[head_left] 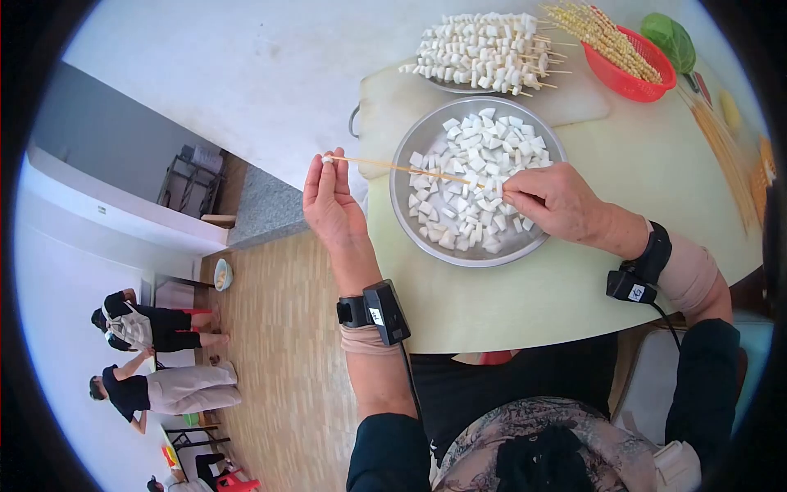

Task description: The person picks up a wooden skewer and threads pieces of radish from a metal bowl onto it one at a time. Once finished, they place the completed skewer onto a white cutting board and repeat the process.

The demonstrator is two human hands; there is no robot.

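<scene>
A round metal pan (pixel 397 184) of white cut pieces (pixel 484 156) stands on the pale green table. My left hand (pixel 334 201), left of the pan, pinches a small white piece (pixel 327 160) at one end of a thin wooden skewer (pixel 385 166). The skewer reaches over the pan towards my right hand (pixel 553 201). My right fingers are pressed together over the pan's right part, at the skewer's other end. Whether they grip the skewer or a white piece is hard to make out. Behind the pan, loaded skewers (pixel 484 51) lie piled on a metal plate.
A cutting board (pixel 381 107) lies under the plate. At the back right are a red basket (pixel 627 86) with patterned sticks, a green leafy vegetable (pixel 670 41) and bare skewers (pixel 725 152). Several people are in the room at the left, one in light trousers (pixel 193 389).
</scene>
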